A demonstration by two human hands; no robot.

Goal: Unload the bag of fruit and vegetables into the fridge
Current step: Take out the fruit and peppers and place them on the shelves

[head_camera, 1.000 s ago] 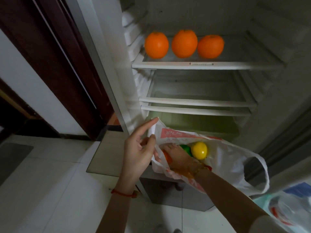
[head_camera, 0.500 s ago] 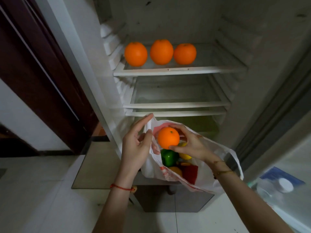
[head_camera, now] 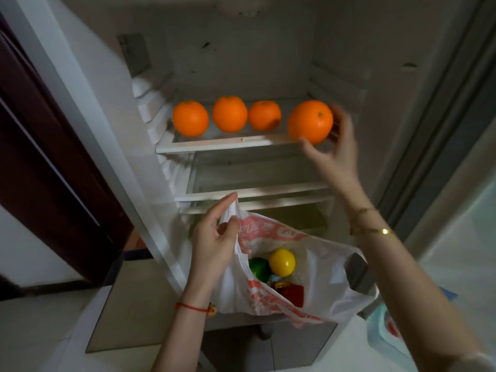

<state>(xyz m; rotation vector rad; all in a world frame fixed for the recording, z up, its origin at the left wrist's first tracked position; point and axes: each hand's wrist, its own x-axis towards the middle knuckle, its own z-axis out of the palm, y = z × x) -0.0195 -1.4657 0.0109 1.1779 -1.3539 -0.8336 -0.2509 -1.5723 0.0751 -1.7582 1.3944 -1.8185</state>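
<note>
My right hand [head_camera: 336, 146] grips an orange [head_camera: 310, 121] at the right end of the fridge's top shelf [head_camera: 228, 145], just above the shelf's front edge. Three more oranges [head_camera: 226, 117] stand in a row on that shelf to its left. My left hand [head_camera: 214, 237] pinches the rim of a white and red plastic bag [head_camera: 319, 264] and holds it open below the shelves. Inside the bag lie a yellow fruit [head_camera: 282, 262], a green one [head_camera: 259, 268] and something red [head_camera: 292, 293], partly hidden.
The fridge's lower shelves [head_camera: 249, 193] are bare. A dark wooden door [head_camera: 45, 146] stands at the left. The fridge door's edge [head_camera: 442, 130] runs along the right. Another plastic bag [head_camera: 386, 328] lies on the pale floor at the lower right.
My right hand lifted the orange out of the bag and up to the right end of the top shelf. My left hand kept its hold on the bag's rim.
</note>
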